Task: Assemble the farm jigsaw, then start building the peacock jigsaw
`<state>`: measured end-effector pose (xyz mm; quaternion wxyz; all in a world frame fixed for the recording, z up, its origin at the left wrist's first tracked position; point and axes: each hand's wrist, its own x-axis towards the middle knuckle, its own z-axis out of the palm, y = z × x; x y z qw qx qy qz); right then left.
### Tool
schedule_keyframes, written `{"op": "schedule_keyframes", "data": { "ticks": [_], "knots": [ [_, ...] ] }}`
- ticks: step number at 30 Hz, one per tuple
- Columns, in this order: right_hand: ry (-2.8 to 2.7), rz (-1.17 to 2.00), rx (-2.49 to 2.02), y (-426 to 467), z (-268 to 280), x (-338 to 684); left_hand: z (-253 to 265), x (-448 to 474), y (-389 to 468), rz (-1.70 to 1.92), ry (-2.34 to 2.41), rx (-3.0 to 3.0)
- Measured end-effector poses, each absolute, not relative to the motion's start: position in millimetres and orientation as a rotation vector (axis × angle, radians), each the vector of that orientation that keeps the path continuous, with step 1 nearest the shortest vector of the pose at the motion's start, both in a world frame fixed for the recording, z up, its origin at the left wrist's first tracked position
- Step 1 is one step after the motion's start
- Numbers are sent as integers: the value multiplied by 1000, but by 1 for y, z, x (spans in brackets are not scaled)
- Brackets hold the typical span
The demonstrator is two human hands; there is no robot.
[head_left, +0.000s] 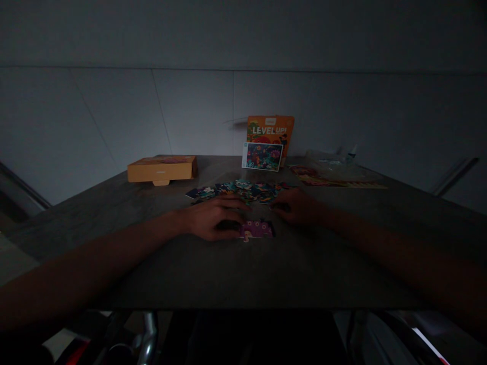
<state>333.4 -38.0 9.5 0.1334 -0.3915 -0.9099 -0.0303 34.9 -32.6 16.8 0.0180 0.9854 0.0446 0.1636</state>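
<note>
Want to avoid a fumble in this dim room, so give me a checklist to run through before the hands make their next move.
1. Purple puzzle section flat on the table: ok.
2. Left hand at the section's left edge: ok; how firmly it touches, if at all, cannot tell.
3. Right hand free of any piece: cannot tell; its fingertips are too dark.
4. Loose pieces close by: ok, heaped just beyond the hands.
5. Picture card in sight: ok, upright before the orange LEVEL UP! box.
6. Light for reading piece edges: not ok, too dim.
</note>
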Motion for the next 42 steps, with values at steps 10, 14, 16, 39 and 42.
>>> {"op": "schedule_keyframes", "data": {
  "ticks": [10, 14, 16, 39, 42],
  "knots": [
    [-2642, -4, -1120, -38, 7, 329, 18, 33, -32, 491, 136, 3020],
    [-2634, -25, -1176, -39, 8, 329, 17, 33, -32, 497, 129, 3013],
    [-2620, -46, -1241, -38, 9, 330, 17, 34, -32, 521, 113, 3009],
    [-2648, -16, -1109, -39, 13, 338, 17, 35, -30, 512, 122, 2985],
    [-2656, 6, -1088, -42, 14, 334, 17, 35, -29, 528, 109, 2974]
  ]
}}
